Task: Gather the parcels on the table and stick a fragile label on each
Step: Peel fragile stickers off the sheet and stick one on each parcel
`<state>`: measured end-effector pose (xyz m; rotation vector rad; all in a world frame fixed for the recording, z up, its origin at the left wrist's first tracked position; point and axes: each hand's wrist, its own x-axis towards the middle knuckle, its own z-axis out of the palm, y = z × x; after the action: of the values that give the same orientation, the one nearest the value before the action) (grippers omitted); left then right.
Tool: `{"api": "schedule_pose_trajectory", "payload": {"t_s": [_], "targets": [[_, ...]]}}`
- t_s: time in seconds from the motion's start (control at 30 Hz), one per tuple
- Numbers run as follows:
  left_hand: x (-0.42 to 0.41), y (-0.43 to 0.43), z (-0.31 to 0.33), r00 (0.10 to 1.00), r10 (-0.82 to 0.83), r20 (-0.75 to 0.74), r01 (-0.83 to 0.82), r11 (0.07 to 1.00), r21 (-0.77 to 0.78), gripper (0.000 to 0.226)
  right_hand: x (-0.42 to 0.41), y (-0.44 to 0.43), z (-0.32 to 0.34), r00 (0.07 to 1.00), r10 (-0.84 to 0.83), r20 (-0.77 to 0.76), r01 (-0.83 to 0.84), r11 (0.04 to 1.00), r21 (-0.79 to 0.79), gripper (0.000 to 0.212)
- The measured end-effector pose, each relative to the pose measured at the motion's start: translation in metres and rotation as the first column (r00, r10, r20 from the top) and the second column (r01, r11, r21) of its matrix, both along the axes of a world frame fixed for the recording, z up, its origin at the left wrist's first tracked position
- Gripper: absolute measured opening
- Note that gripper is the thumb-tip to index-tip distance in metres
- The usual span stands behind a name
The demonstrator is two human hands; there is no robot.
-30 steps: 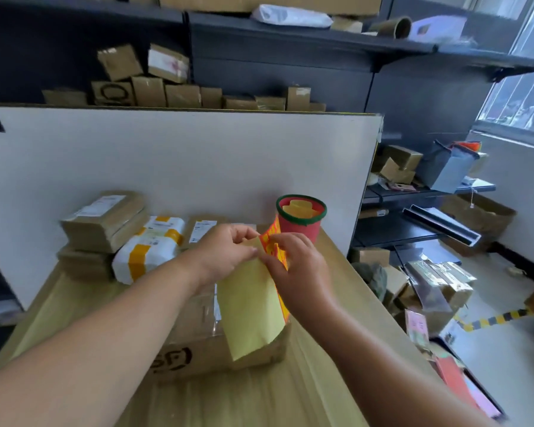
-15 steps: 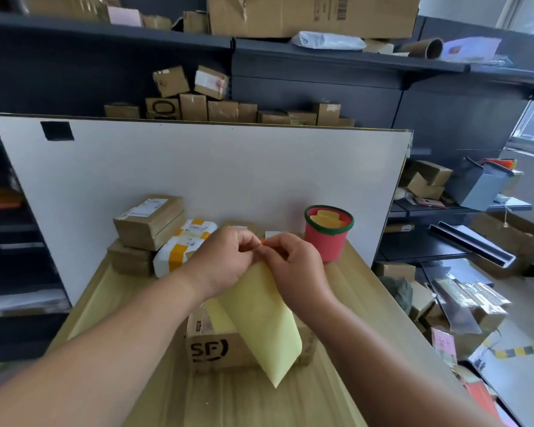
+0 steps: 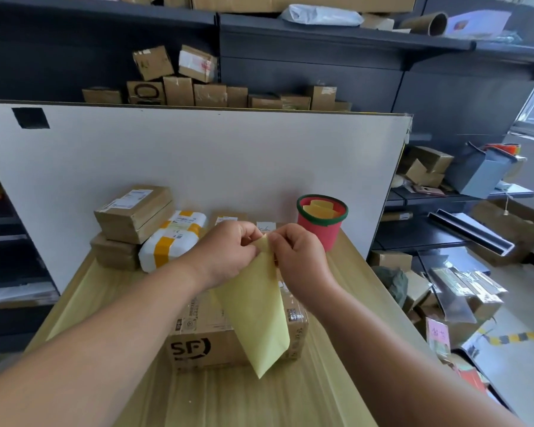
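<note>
**Head view: label sheet pinched over the marked box**

Head view, looking down the bench (image 3: 111, 306) toward a white board (image 3: 198, 155) standing at its far edge.

- Left hand (image 3: 228, 251) and right hand (image 3: 299, 257) meet above the middle of the bench, fingertips almost touching. Both pinch the top corner of a yellow sheet (image 3: 256, 315). Judging by the task, this is a fragile label on its backing, and the hands are working the corner apart. No printed face shows from here.
- Sheet hangs down from the pinch, long axis running from the hands toward the viewer, tilted slightly right at the bottom.
- Box with black lettering (image 3: 222, 340) sits directly under the sheet, just below and nearer than the hands. The sheet's lower end covers part of its top and front. Both hands are about equally near; the right forearm passes beside its right edge.
- Other parcels wait at far left against the board: a brown box (image 3: 133, 211) on a stack, a white parcel with orange tape (image 3: 170, 241) leaning beside it. More flat parcels lie behind the hands, mostly hidden.
- Red cup with green rim (image 3: 321, 223) stands far right, yellow strips inside.

Judgement: once peeled, the label goes straight down onto the near box top.
</note>
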<state>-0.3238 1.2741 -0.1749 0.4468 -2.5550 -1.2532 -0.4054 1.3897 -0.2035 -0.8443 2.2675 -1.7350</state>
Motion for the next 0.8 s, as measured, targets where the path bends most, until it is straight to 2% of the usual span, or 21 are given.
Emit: {"api": "schedule_pose_trajectory", "payload": {"t_s": [0.13, 0.4, 0.8], "targets": [[-0.014, 0.002, -0.004, 0.999, 0.006, 0.032, -0.005, 1.000, -0.017, 0.018, -0.020, 0.004, -0.007, 0.992, -0.069, 0.107, 0.074, 0.996, -0.050, 0.020], [-0.042, -0.002, -0.009, 0.996, 0.034, 0.076, -0.034, 0.999, -0.003, 0.020, -0.054, 0.012, -0.011, 0.956, -0.093, 0.278, 0.130, 0.984, -0.118, 0.021], [-0.086, -0.010, -0.018, 0.986, 0.118, 0.115, -0.110, 0.991, -0.077, 0.019, -0.110, 0.023, -0.016, 0.911, -0.118, 0.394, 0.181, 0.976, -0.125, 0.023]]}}
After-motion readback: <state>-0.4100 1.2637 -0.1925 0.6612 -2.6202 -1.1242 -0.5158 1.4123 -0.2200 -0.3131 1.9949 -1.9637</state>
